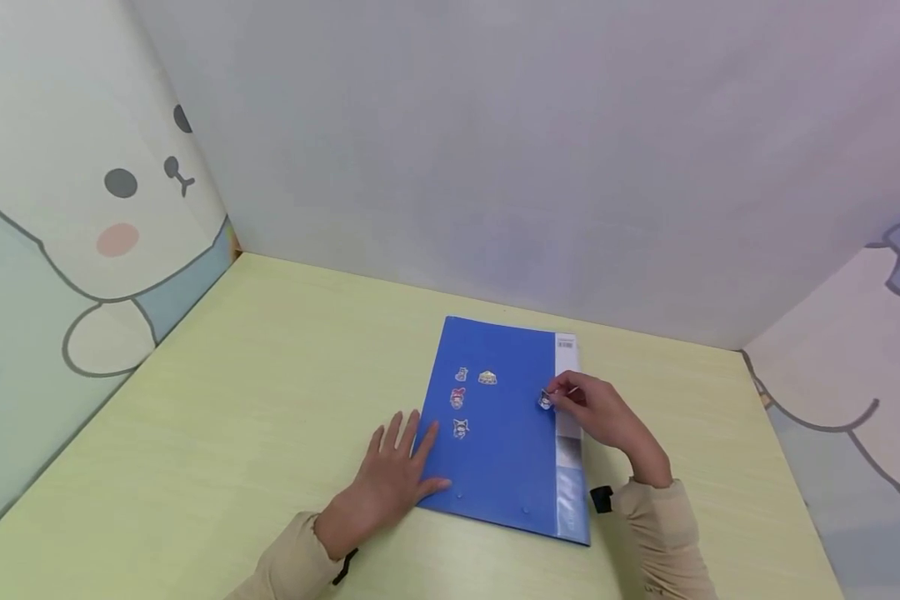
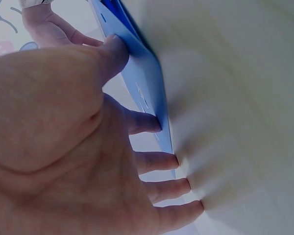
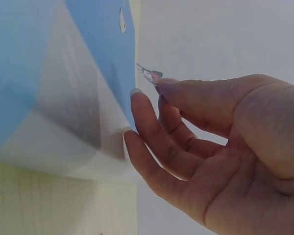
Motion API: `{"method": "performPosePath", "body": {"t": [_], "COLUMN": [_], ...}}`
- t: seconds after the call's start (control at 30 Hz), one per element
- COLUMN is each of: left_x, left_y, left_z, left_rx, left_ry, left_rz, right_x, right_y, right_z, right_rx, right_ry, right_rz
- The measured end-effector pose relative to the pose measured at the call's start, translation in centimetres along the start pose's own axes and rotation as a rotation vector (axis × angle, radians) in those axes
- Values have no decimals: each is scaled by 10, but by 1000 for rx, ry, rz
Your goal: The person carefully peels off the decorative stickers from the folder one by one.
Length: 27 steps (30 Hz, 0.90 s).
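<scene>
A small cartoon sticker [image 1: 545,400] sits pinched between the thumb and fingertips of the right hand [image 1: 600,412], at the very tip of that grip and out to its left. It is over the right part of a blue folder [image 1: 506,458], just beside the pale strip [image 1: 567,362] along that edge; whether it touches the cover I cannot tell. The step in hand looks like placing it, and the next move seems to call for laying it flat, then pressing. Four other stickers [image 1: 457,397] lie on the folder's left half, well apart from the held one. The left hand [image 1: 390,475] is spread wide, thumb and forefinger on the folder's left edge, its other fingers on the bench [image 1: 307,333]
</scene>
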<state>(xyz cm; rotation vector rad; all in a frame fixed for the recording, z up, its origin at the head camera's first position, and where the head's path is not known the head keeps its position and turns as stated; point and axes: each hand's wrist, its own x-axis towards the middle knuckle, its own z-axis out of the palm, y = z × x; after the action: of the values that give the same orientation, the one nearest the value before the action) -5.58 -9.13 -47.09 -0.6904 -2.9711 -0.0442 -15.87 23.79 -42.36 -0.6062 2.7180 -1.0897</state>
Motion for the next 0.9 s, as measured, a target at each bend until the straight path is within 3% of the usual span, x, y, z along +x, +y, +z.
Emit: {"method": "performPosePath", "body": {"t": [0.3,0.4,0.6,0.77,0.9], "left_x": [-1,-1,-2,-2,-1], "left_y": [-2,-1,-1,4,4], "left_z": [7,0,-1,-21,-23], "left_rx": [-7,-19,-21,-52,-44], "left_ry": [4,-12,25,-41,-40], "left_rz": [4,-3,6,-9,1], "right_x": [-6,-8,-12,-18,-22], "right_y": [3,4,7,13,18], "right_z": [-13,-18,-26,-33,-38], "right_rx": [-22,-32,-26,-18,-59], "right_ry": [13,12,8,4,6], "right_rz": [13,22,59,96,108]}}
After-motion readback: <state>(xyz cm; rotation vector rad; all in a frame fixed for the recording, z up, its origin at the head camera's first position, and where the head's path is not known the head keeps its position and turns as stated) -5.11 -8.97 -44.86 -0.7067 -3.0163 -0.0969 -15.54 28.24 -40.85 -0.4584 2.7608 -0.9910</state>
